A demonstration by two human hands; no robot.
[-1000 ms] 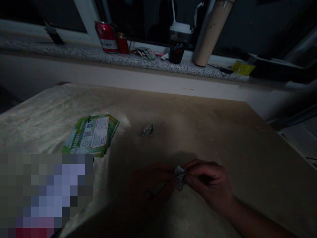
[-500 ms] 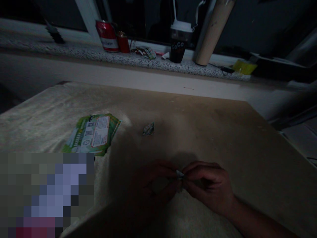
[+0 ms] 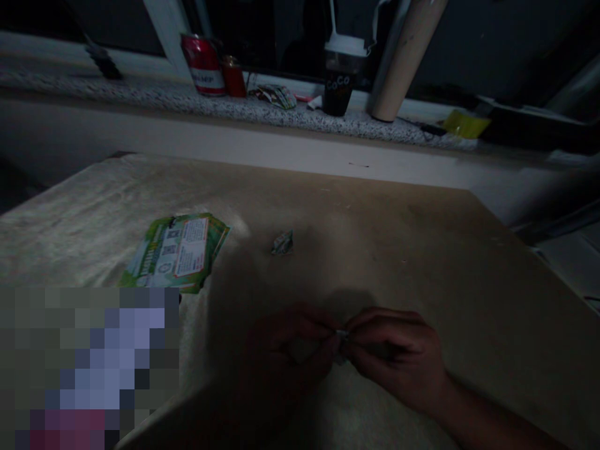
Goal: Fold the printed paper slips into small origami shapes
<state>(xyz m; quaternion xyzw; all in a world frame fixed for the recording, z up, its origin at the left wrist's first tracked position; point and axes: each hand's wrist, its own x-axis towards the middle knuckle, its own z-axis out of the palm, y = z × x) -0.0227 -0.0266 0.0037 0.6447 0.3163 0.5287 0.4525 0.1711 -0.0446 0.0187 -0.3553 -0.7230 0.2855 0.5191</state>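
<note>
Low in the middle of the view, my left hand (image 3: 290, 344) and my right hand (image 3: 398, 347) meet fingertip to fingertip. Between them they pinch a small folded piece of paper (image 3: 342, 337), pale and mostly covered by the fingers. Deep shadow lies over my left hand, so its outline is faint. Further off on the table rests a small folded paper shape (image 3: 282, 242) with a printed pattern. To its left lies a stack of green printed leaflets (image 3: 180, 250).
The table (image 3: 422, 250) has a pale cover. Behind it, a speckled windowsill (image 3: 154, 100) holds a red can (image 3: 204, 65), a smaller red container (image 3: 233, 78), a crumpled wrapper (image 3: 276, 95), a lidded drink cup (image 3: 341, 81), a cardboard tube (image 3: 407, 59) and a yellow item (image 3: 466, 124). The lower left is pixelated.
The paper between my fingertips has turned slightly and shows less of its pale face. Both hands have stayed almost in place; the view has shifted a little.
</note>
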